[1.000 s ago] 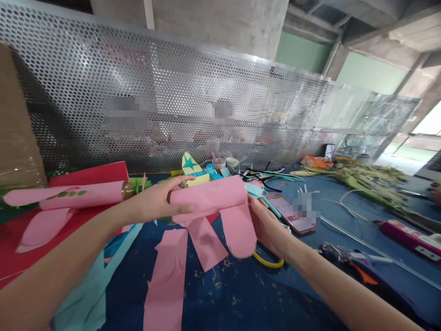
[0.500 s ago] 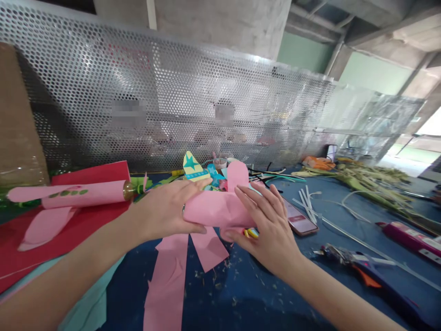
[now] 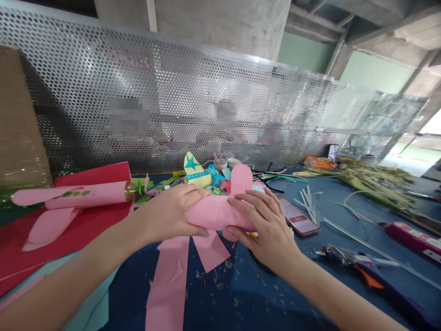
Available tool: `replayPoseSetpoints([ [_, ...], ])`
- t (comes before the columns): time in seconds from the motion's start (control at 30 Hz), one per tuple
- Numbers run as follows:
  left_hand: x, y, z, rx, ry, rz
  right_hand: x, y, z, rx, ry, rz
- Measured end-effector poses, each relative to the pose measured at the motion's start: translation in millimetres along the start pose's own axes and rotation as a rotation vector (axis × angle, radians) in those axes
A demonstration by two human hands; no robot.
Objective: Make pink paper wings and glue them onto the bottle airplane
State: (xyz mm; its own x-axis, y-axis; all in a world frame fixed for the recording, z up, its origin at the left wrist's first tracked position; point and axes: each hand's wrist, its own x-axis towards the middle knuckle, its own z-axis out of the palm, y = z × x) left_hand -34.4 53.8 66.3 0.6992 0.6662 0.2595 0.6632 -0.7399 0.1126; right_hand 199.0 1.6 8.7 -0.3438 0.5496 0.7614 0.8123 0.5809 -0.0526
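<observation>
The left hand [image 3: 175, 209] grips the near-left end of a pink paper roll [image 3: 210, 212], thumb in front; the right hand [image 3: 267, 225] clasps its other end, fingers over the top, thumb on the near side. To the right of the right hand, the phone [image 3: 299, 218] is lit, but its text is too small to read; farther right, the white label on a purple item [image 3: 411, 239] is blurred. A second ago the roll's rounded flap [image 3: 241, 179] hung down toward the person and the right hand was at the roll's end; now the flap points up, beyond the right fingers. The pink strip [image 3: 168, 285] still lies below the left hand.
</observation>
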Motion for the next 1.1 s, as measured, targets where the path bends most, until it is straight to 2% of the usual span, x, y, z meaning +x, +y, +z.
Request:
replayPoseSetpoints([
  [0.1, -1.2, -5.0, -1.7, -0.063, -0.016, -0.087, -0.9, 6.2, 0.5, 0.141, 0.092, 0.153],
  [0.2, -2.7, -12.3, -5.9, -0.162, -0.020, -0.188, 0.1, 13.8, 4.4, 0.526, 0.183, 0.483],
  [0.33, -5.6, -26.4, -8.0, -0.453, -0.112, -0.408, 3.4, 17.3, 12.8, 1.139, 0.034, 0.991],
  [0.4, -7.1, -34.4, -6.1, -0.647, -0.129, -0.471, 3.2, 17.6, 17.3, 1.270, 0.009, 1.120],
  [0.57, -5.8, -46.3, 2.6, -1.097, -0.112, -0.628, -4.7, 20.9, 31.1, 1.340, 0.070, 1.153],
  [0.67, -0.6, -42.2, 7.5, -1.204, -0.101, -0.683, -8.7, 18.9, 38.1, 1.343, 0.048, 1.139],
  [0.77, 4.5, -27.6, 15.5, -1.252, -0.033, -0.645, -9.6, 9.2, 38.4, 1.350, -0.079, 1.080],
  [0.9, 7.3, 4.6, 37.4, -1.288, 0.070, -0.620, -10.4, -8.6, 33.7, 1.353, -0.271, 0.936],
  [1.0, 6.3, 27.3, 56.0, -1.290, 0.127, -0.638, -13.0, -17.5, 33.6, 1.420, -0.323, 0.899],
  [1.1, 6.2, 38.4, 63.7, -1.275, 0.195, -0.669, -15.4, -19.7, 35.2, 1.408, -0.307, 0.944],
])
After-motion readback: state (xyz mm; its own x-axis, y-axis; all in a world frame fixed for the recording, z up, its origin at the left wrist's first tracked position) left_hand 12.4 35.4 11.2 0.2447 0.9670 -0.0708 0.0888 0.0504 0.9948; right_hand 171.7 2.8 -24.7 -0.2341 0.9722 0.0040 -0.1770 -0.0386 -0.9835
